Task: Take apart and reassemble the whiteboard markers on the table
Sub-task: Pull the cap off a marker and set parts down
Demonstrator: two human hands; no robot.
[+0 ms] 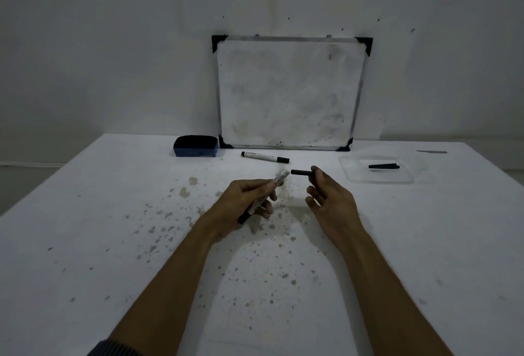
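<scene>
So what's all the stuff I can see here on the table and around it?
Whiteboard: one, white with smudges, black corners, leaning on the wall at the table's far edge.
Eraser: one, blue and black, left of the whiteboard.
Spare marker: one, white with black ends, lying before the whiteboard.
Clear tray: one, transparent, far right.
Black piece: one, inside the clear tray.
Table: one, white, speckled with stains.
Marker barrel: one, white, in the left hand.
Black cap: one, in the right hand.
Left hand: closed round the marker barrel.
Right hand: pinching the black cap.
</scene>
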